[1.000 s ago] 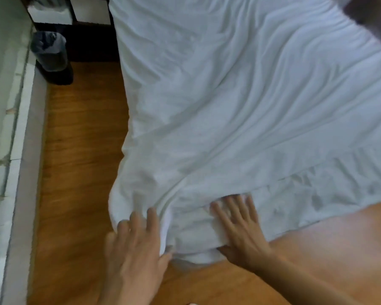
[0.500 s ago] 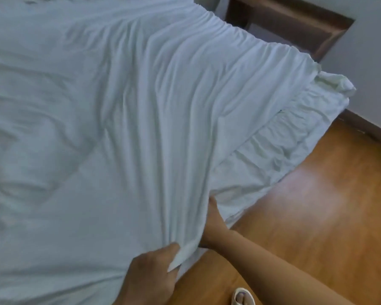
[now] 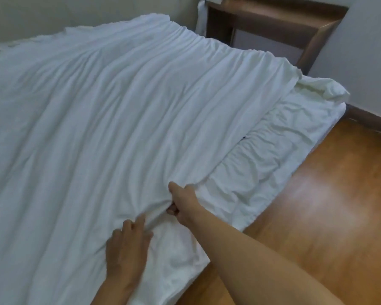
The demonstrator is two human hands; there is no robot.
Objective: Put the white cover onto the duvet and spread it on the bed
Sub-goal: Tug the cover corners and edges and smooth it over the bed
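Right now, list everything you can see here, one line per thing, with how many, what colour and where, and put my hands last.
white cover: one, white, spread wrinkled over most of the bed
duvet: one, white, its crumpled edge showing past the cover along the bed's right side
wooden furniture: one, brown, at the far right corner by the wall
floor: one, orange-brown wood, right of the bed
wall: pale, far right
left hand: one, fingers resting on the cover near the front edge
right hand: one, fingers gripping a bunch of cover at its right edge
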